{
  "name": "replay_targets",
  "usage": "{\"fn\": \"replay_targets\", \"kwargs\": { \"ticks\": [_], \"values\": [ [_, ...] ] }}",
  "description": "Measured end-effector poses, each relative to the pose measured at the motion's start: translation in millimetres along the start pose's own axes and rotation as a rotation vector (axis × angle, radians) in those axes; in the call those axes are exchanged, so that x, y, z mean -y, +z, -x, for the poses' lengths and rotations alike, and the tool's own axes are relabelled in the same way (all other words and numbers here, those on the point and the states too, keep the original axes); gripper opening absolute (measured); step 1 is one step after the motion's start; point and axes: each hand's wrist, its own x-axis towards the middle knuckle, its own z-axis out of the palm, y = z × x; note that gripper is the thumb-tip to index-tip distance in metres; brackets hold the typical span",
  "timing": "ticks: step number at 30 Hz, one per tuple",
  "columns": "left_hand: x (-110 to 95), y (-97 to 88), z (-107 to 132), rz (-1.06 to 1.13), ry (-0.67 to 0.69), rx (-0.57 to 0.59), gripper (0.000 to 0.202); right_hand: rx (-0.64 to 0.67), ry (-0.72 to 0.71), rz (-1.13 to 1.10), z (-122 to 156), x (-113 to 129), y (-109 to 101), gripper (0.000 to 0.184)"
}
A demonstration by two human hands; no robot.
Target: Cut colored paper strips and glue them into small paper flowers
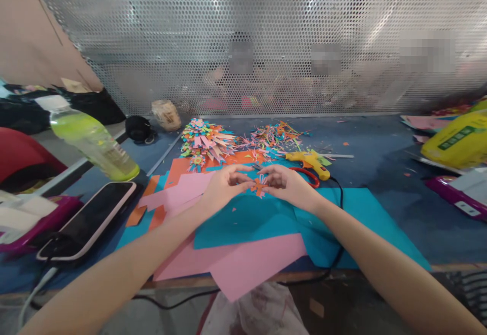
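Between my two hands is a small paper flower (259, 187) with orange petals and some pale and blue strips. My left hand (230, 183) pinches its left edge with thumb and fingertips. From the other side, my right hand (284, 183) grips it the same way. Blue paper sheets (243, 223) lie under the hands, over pink sheets (262, 261). Just behind my right hand are red-handled scissors (310, 177), partly hidden, and a yellow glue gun (312, 161). A pile of finished-looking paper flowers (207, 142) stands behind my left hand.
Colourful paper scraps (276, 136) lie towards the perforated metal panel (243, 36). At left are a green drink bottle (93, 140), a phone (91, 218) and a black round object (139, 128). A yellow bag (458, 140) sits at right. A black cord (338, 254) crosses the front edge.
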Motion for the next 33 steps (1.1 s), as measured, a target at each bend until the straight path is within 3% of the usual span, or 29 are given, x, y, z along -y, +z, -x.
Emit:
{"fn": "replay_targets", "kwargs": {
  "ticks": [5,15,20,26,33],
  "values": [
    [-0.4,-1.5,-0.3,-0.044,-0.017,-0.022,0.043,0.004,0.009,-0.017,-0.7,1.1,0.2,0.032],
    [-2.5,0.6,0.4,-0.220,0.103,-0.056,0.029,0.014,0.010,-0.006,0.1,-0.4,-0.4,0.030],
    [-2.6,-3.3,-2.6,-0.092,0.036,-0.075,0.030,0.002,0.004,0.020,-0.3,-1.0,-1.4,0.029],
    [1.8,-3.8,-4.1,0.274,0.010,-0.054,0.028,-0.038,0.023,0.058,-2.3,-6.4,-3.7,0.030],
    [-0.1,-3.0,-4.5,0.125,-0.041,-0.121,0.035,-0.124,0.005,0.061,-4.0,-4.0,-2.2,0.027]
  ]
}}
